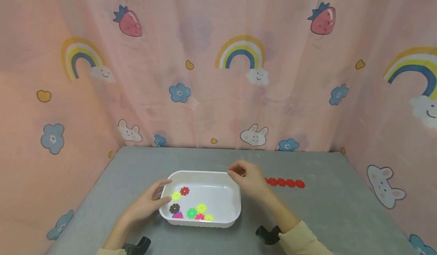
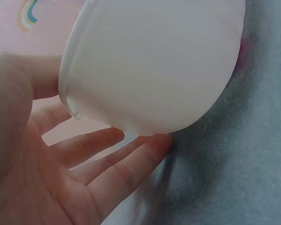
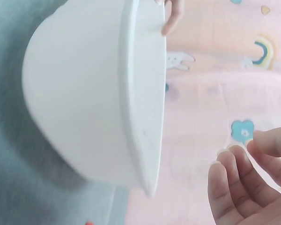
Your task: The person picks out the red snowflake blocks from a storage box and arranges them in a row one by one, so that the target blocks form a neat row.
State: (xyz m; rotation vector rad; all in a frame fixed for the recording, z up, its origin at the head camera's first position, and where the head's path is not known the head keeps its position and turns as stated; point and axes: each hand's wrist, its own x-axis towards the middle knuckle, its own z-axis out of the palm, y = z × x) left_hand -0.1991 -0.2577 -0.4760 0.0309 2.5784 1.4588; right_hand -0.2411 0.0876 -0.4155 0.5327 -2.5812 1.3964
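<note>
A white plastic tub [image 1: 223, 222] stands on the grey table, with several notched plastic discs in it: red [image 1: 184, 191], yellow [image 1: 176, 196], brown [image 1: 174, 208], green [image 1: 192, 213] and pink among them. My left hand [image 1: 148, 202] grips the tub's left rim, thumb at the rim and fingers along the outer wall. Above the far right corner is my right hand [image 1: 250, 179], apart from the tub in the right wrist view. Its fingers [image 3: 220, 190] are loosely curled, with nothing visible between them. A row of red discs [image 1: 286, 182] lies beyond that wrist, its left end hidden.
The grey table [image 1: 327, 209] extends on both sides of the tub. A pink patterned curtain [image 1: 211, 107] hangs along its back and sides. Black devices [image 1: 268, 235] sit by both wrists.
</note>
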